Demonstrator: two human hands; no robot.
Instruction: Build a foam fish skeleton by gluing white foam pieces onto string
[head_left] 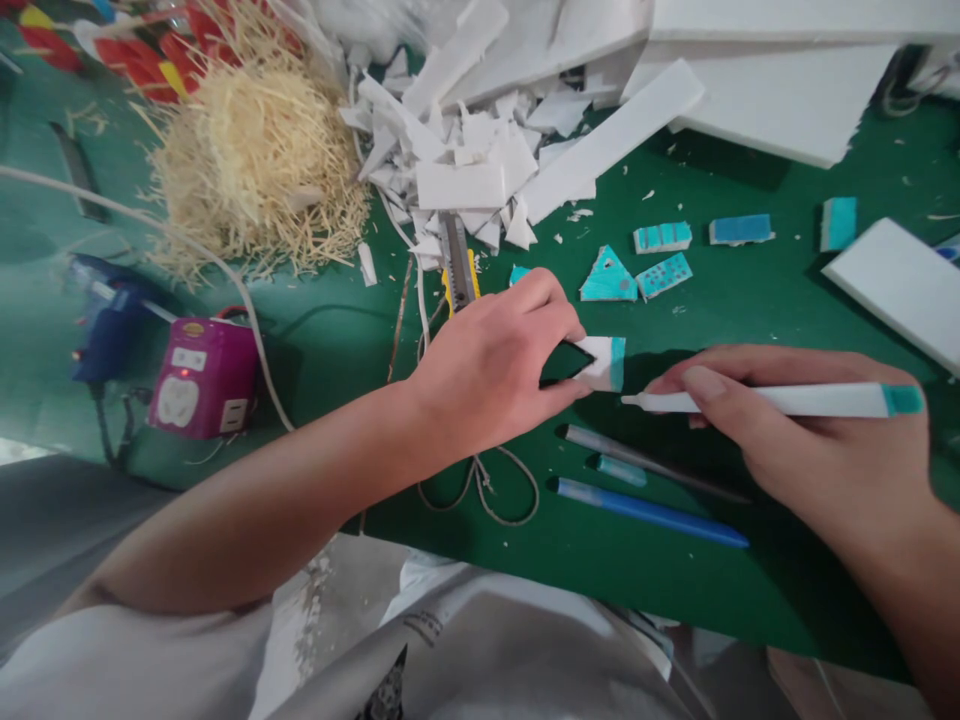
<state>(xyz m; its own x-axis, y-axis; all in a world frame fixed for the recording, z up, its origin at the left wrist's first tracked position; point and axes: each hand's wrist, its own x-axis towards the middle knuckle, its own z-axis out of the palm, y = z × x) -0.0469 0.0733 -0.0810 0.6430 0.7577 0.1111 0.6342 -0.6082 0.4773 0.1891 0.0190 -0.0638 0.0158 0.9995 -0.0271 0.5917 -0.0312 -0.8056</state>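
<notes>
Between thumb and fingers, my left hand (499, 360) pinches a small white foam block (600, 362) whose right edge is coloured teal. My right hand (802, 420) grips a white marker (810, 400) with a teal end; its tip points left, close to the block's lower right corner. Below the block lie a blue marker (652, 512), a dark pen (652, 462) and a loose teal cap (621, 470). Beyond it sit painted foam pieces: a teal triangle (608, 275), a dotted block (664, 276), a striped block (662, 237) and a blue block (741, 229).
A yellow utility knife (459, 262) and white foam scraps (480, 150) lie beyond my left hand. At left are wood shavings (259, 150), a blue glue gun (109, 315) and a magenta power adapter (202, 375) with cords. A white foam slab (900, 295) rests at right on the green table (480, 545).
</notes>
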